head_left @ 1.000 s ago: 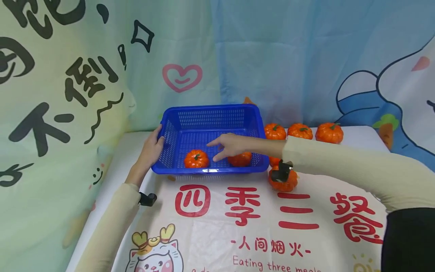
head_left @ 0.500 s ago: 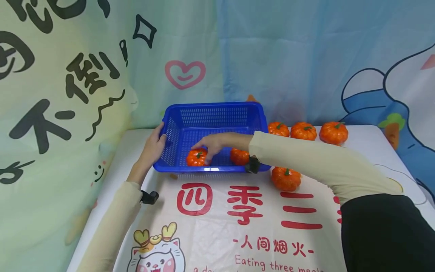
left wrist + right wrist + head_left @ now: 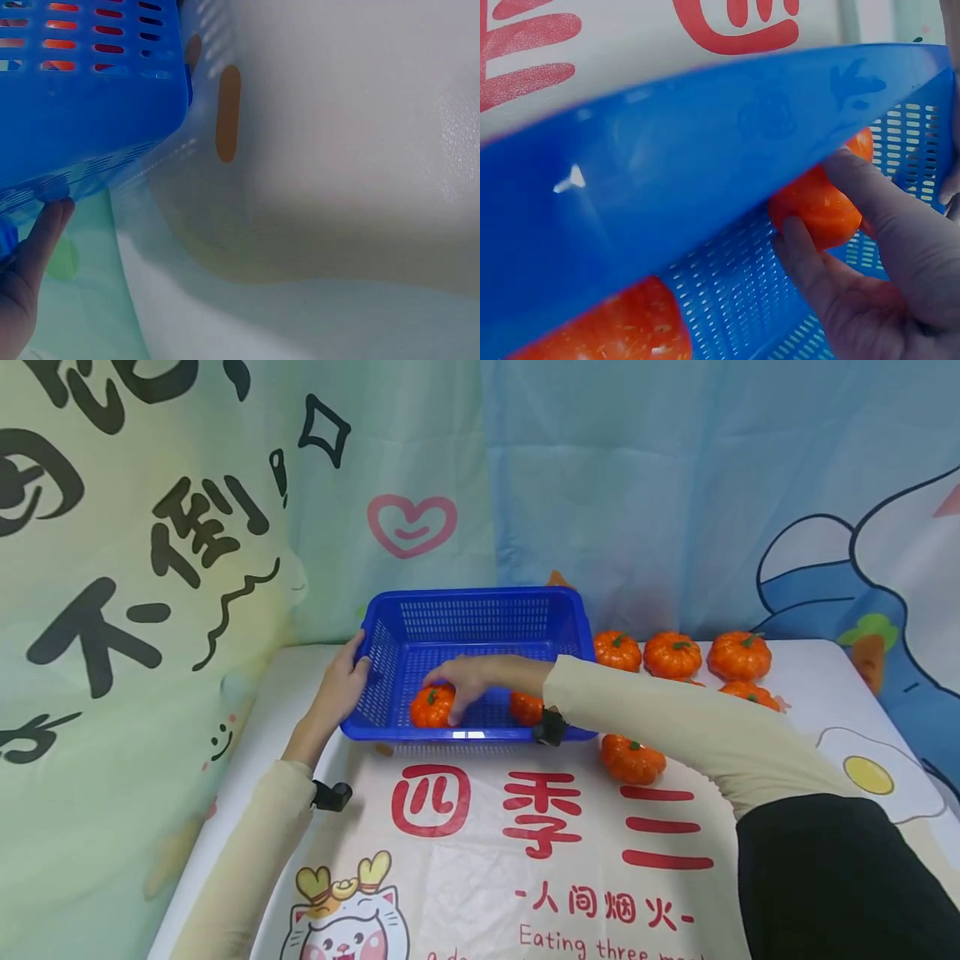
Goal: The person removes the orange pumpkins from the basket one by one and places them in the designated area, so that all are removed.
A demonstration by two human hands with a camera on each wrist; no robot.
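A blue perforated plastic basket (image 3: 397, 733) stands at the back of the table. My left hand (image 3: 339, 685) grips its left rim; in the left wrist view a finger (image 3: 46, 232) touches the outer wall. Inside the basket, my right hand (image 3: 471, 678) holds a small orange pumpkin (image 3: 429, 707) near the front left corner. The right wrist view shows thumb and fingers around this pumpkin (image 3: 821, 214), partly hidden by the basket's rim. Another pumpkin (image 3: 525, 708) lies in the basket further right, partly covered by the right forearm.
Right of the basket, several more pumpkins (image 3: 672, 654) sit on the table, some partly behind the right sleeve. One pumpkin (image 3: 633, 760) lies nearer, by the basket's front right corner. A printed cloth (image 3: 487, 893) covers the table front, and a curtain (image 3: 600, 485) hangs behind.
My right hand has moved left and down inside the basket and taken hold of the left pumpkin. The left hand stays on the basket's rim.
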